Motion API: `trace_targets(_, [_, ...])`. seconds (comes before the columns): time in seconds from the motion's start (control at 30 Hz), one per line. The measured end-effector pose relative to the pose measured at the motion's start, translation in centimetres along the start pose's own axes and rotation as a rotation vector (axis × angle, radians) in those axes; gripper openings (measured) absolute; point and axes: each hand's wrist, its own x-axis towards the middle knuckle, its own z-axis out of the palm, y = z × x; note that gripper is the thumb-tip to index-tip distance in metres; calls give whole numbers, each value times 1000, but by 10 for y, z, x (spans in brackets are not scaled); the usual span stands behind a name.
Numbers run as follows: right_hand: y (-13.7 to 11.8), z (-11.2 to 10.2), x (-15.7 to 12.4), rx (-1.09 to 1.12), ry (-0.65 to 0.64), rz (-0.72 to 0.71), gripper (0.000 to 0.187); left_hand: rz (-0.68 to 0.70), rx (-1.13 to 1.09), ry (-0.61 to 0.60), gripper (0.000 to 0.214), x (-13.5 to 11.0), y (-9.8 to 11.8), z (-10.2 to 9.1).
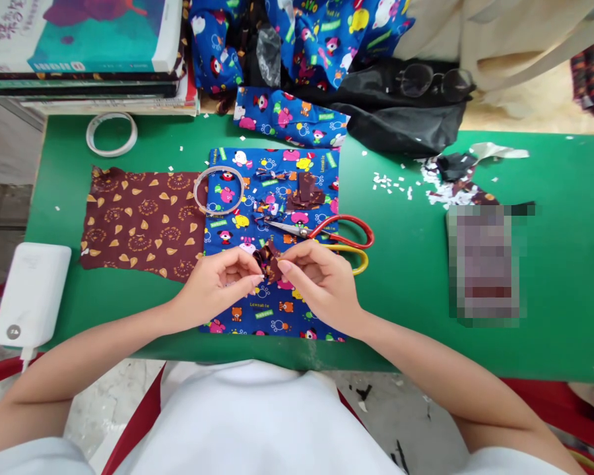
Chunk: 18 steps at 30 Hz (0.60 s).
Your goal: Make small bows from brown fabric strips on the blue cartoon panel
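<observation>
Between both hands, above a blue cartoon-print cloth (321,320), is a small bunch of brown fabric pieces (268,258). My left hand (222,284) pinches its left side, with a tiny white bit at the fingertips. On the other side, my right hand (317,277) pinches the bunch between thumb and forefinger. Just beyond my right hand lie scissors (321,231) with one red and one yellow handle. Stacked brown fabric scraps (305,191) and small blue scraps (270,210) rest on the blue cloth. A narrow tape ring (219,190) overlaps its left edge and the brown leaf-print cloth (143,224).
A white power bank (34,293) with a cable sits at the left edge of the green table (400,284). Another tape roll (111,135) lies near stacked books (99,39). White paper bits (443,185), a blurred-out object (485,264) and glasses (433,80) are to the right.
</observation>
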Motion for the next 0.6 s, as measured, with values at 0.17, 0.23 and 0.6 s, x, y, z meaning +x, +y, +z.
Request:
trace_targets(0.17, [3,1,0,-59,-11,38,8,26,-18,72,10,-1,1,2])
trace_targets(0.23, [4,3,-1,-105,-39,3,7,42,-12,90,11,-2,1,2])
trace_targets(0.6, [2,5,0,-325,-28,-291,7,146,138,138,8,-1,-6,2])
